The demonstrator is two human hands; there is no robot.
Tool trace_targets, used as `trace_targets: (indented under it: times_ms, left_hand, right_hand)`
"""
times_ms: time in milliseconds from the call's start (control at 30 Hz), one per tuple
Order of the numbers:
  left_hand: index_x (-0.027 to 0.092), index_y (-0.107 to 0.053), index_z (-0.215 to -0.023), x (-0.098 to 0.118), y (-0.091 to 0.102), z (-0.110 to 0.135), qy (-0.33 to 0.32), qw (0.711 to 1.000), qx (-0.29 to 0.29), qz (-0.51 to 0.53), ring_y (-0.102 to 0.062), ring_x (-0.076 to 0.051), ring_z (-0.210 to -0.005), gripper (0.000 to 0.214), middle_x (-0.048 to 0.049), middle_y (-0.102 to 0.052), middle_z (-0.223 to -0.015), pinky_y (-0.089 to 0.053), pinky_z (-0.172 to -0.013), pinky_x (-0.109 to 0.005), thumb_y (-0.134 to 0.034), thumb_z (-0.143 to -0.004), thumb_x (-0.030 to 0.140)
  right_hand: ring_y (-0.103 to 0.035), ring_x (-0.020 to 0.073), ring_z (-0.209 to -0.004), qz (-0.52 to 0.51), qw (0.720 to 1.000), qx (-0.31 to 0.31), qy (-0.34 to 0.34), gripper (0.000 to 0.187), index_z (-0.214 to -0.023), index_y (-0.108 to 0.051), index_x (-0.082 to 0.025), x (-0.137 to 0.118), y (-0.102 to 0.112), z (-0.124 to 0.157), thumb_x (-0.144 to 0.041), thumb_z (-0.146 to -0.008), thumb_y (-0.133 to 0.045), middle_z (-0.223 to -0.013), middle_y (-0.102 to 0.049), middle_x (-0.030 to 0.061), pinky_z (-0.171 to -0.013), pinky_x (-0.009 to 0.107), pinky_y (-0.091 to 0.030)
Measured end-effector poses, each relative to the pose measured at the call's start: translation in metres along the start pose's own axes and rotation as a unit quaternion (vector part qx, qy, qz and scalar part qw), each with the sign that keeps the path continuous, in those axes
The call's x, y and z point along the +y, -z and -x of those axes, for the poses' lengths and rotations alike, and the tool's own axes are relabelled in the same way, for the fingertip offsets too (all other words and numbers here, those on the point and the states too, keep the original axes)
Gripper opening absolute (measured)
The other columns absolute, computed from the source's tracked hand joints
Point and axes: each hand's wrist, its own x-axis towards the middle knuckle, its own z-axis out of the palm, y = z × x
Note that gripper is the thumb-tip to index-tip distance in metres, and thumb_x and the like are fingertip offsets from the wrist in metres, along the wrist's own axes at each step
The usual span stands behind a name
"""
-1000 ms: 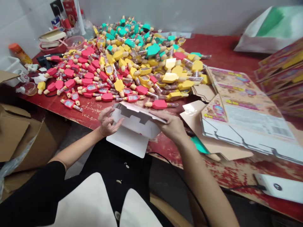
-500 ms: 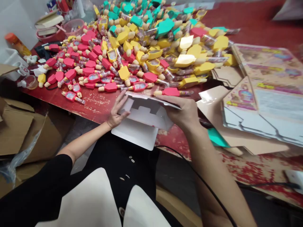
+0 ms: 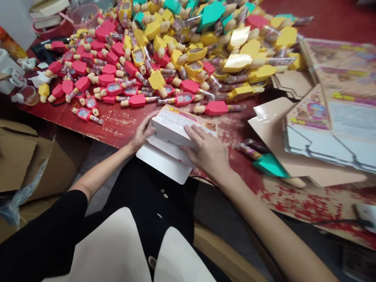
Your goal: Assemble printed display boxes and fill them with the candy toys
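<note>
A printed cardboard box (image 3: 173,131), white inside, is held between my two hands at the table's front edge. Its long white flap (image 3: 163,161) hangs open toward my lap. My left hand (image 3: 143,133) grips the left end, fingers along the side. My right hand (image 3: 207,150) wraps the right end, with fingers over the printed panel and the thumb at the open front. Just beyond the box lie red toy pieces with clear tubes (image 3: 216,108), part of a big pile of red, yellow and green ones.
Flat printed box sheets (image 3: 346,129) are stacked on the right over brown cardboard. A green toy piece (image 3: 272,165) lies by them. Brown cartons (image 3: 20,156) stand at the lower left. A black cable runs beneath my right arm. Books (image 3: 48,13) rest in a pink basket at the back left.
The box has tilted so its printed panel now faces up. My right hand has moved from the far right edge onto that panel. My left hand stays at the left end.
</note>
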Motion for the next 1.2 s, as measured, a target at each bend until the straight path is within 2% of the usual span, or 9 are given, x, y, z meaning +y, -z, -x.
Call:
trace_targets:
  times_ms: [200,300,400,500,667,833,900,1033,1200]
  left_hand:
    - [0.024,-0.056,-0.13,-0.002,-0.016,-0.011,0.011,0.99,0.105,-0.091,-0.051,-0.029,-0.141,0.075,-0.0111,-0.058,-0.142,-0.032,-0.126,-0.046,-0.088,-0.07,0.055]
    - [0.027,-0.044,-0.143,0.009,-0.025,0.002,0.078,0.985,0.156,-0.017,-0.045,-0.03,-0.145,0.099,-0.0134,-0.042,-0.155,-0.034,-0.124,-0.047,-0.093,-0.062,0.055]
    - [0.025,-0.038,-0.144,0.032,-0.044,0.027,0.201,0.934,0.276,0.103,-0.051,-0.028,-0.139,0.099,-0.0164,-0.041,-0.151,-0.039,-0.119,-0.049,-0.09,-0.067,0.056]
    - [0.019,-0.049,-0.128,0.059,-0.067,0.038,0.257,0.904,0.236,0.246,-0.061,-0.025,-0.121,0.076,-0.0131,-0.059,-0.129,-0.05,-0.109,-0.049,-0.088,-0.07,0.049]
    - [0.021,-0.055,-0.128,0.135,-0.08,0.003,0.15,0.939,0.149,0.271,-0.067,-0.022,-0.111,0.069,-0.0065,-0.068,-0.114,-0.058,-0.099,-0.04,-0.087,-0.072,0.043]
    - [0.028,-0.052,-0.143,0.203,-0.051,-0.035,-0.115,0.993,-0.006,-0.037,-0.06,-0.026,-0.13,0.064,-0.0039,-0.059,-0.14,-0.053,-0.104,-0.038,-0.074,-0.085,0.042]
    - [0.026,-0.06,-0.137,0.187,-0.032,-0.045,-0.185,0.953,-0.111,-0.214,-0.062,-0.026,-0.124,0.052,-0.0046,-0.059,-0.142,-0.052,-0.105,-0.039,-0.069,-0.087,0.032]
    - [0.022,-0.07,-0.118,0.103,0.001,-0.049,-0.123,0.846,-0.307,-0.418,-0.064,-0.021,-0.096,0.035,-0.0061,-0.072,-0.103,-0.051,-0.093,-0.034,-0.055,-0.087,0.018]
    - [0.024,-0.071,-0.11,0.059,0.026,-0.041,-0.124,0.839,-0.31,-0.431,-0.062,-0.02,-0.087,0.031,-0.004,-0.068,-0.09,-0.051,-0.084,-0.032,-0.052,-0.087,0.029]
  right_hand:
    - [-0.058,0.0372,-0.134,0.062,0.997,0.024,-0.042,0.053,-0.148,-0.053,-0.012,-0.008,-0.007,-0.003,-0.029,-0.098,-0.054,-0.151,-0.053,0.0208,-0.107,0.054,-0.052]
    - [-0.059,0.0395,-0.132,0.049,0.998,0.014,-0.037,0.056,-0.147,-0.055,-0.013,0.0,0.001,-0.003,-0.035,-0.095,-0.06,-0.148,-0.056,0.0205,-0.103,0.055,-0.054]
    - [-0.064,0.036,-0.125,-0.014,0.996,0.066,-0.058,0.05,-0.142,-0.061,-0.017,0.004,0.013,0.001,-0.039,-0.097,-0.058,-0.141,-0.062,0.0165,-0.099,0.051,-0.057]
    - [-0.068,0.0341,-0.117,-0.07,0.989,0.107,-0.067,0.048,-0.138,-0.065,-0.019,0.002,0.034,0.006,-0.044,-0.097,-0.056,-0.131,-0.069,0.016,-0.095,0.046,-0.057]
    - [-0.07,0.0259,-0.091,-0.23,0.966,0.112,-0.046,0.045,-0.124,-0.067,-0.02,-0.011,0.092,0.016,-0.054,-0.095,-0.057,-0.104,-0.073,0.0112,-0.076,0.038,-0.058]
    - [-0.07,0.0201,-0.101,-0.354,0.905,0.233,-0.033,0.049,-0.131,-0.06,-0.021,-0.001,0.113,0.03,-0.056,-0.101,-0.046,-0.121,-0.069,0.011,-0.091,0.037,-0.061]
    - [-0.07,0.022,-0.107,-0.288,0.923,0.24,-0.088,0.05,-0.132,-0.061,-0.019,0.033,0.099,0.031,-0.054,-0.101,-0.044,-0.124,-0.069,0.0126,-0.094,0.039,-0.061]
    - [-0.059,0.0342,-0.13,-0.058,0.942,0.246,-0.221,0.061,-0.138,-0.057,-0.007,0.128,0.066,0.03,-0.05,-0.096,-0.047,-0.137,-0.061,0.024,-0.11,0.054,-0.049]
    - [-0.039,0.0491,-0.144,0.106,0.973,0.04,-0.2,0.097,-0.159,-0.035,-0.011,0.198,0.058,0.024,-0.059,-0.082,-0.067,-0.158,-0.038,0.0298,-0.105,0.072,-0.041]
